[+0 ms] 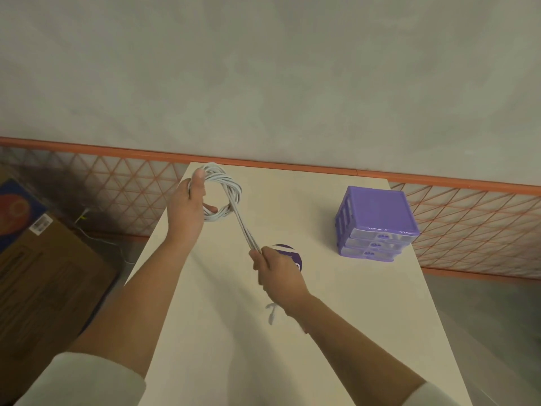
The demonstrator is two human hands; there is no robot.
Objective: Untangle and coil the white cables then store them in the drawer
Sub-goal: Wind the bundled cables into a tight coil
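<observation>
We held the coil of white cables [223,192] above the table [222,347], our left hand [187,206] gripping the loops, our right hand [273,271] clenched around the taut strands. Pulling harder risked collapsing the coil; the drawer unit [376,222] stood closed, well apart.

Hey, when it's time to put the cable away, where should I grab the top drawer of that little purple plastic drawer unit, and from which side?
Take the top drawer of the purple plastic drawer unit by the small purple pull at the middle of its clear front. Come from the near side, since the fronts face you and all three look closed. Both hands are busy: the left hand holds the white cable coil, the right hand grips its strands.
</observation>
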